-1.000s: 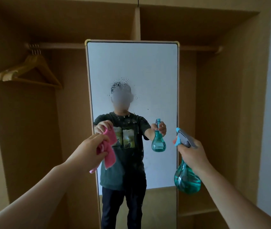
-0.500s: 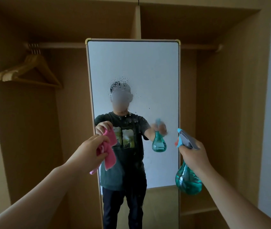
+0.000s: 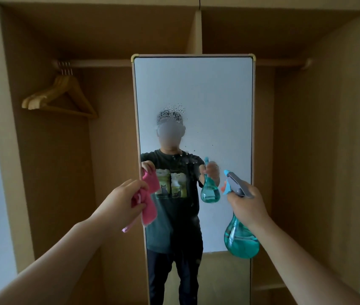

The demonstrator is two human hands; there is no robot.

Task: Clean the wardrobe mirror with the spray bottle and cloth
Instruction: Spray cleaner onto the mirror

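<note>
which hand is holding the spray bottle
The right hand. It grips the teal spray bottle at the neck, nozzle towards the mirror, while the left hand holds the pink cloth instead.

No legible text, number, brand mark or sign in the head view.

Surfaces checked:
- spray bottle point(image 3: 240, 238): nothing readable on the clear teal body or the grey and blue trigger head.
- T-shirt print point(image 3: 171, 183), seen as a reflection in the mirror point(image 3: 193, 95): two pale picture panels side by side, each with a small dark cat shape near its lower edge. Any lettering there is too small and too blurred to make out.
</note>
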